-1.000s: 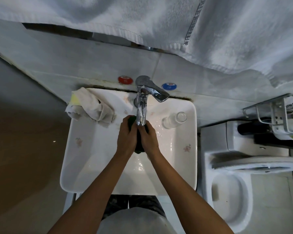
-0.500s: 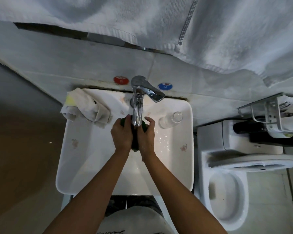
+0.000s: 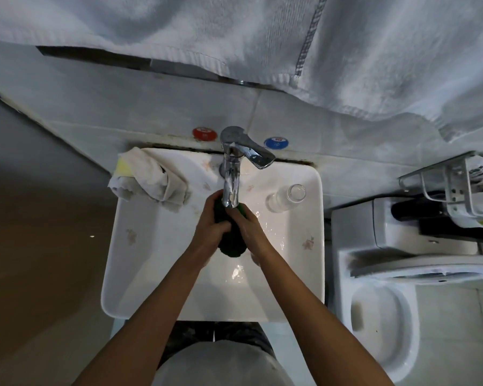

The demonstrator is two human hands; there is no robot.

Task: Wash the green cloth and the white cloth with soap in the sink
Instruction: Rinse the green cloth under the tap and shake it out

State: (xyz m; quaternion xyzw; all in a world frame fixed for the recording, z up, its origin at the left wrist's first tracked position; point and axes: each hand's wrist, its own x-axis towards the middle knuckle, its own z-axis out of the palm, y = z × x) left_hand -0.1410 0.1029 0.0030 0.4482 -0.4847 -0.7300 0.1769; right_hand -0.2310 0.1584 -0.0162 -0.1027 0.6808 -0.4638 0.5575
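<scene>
Your left hand (image 3: 211,228) and right hand (image 3: 248,228) squeeze the green cloth (image 3: 232,240) between them under the tap (image 3: 230,176), over the sink (image 3: 156,263).

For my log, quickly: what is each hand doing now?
Left hand: grips the green cloth.
Right hand: grips the same cloth.

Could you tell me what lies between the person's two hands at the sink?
The head view shows the green cloth between the left hand and right hand.
</scene>
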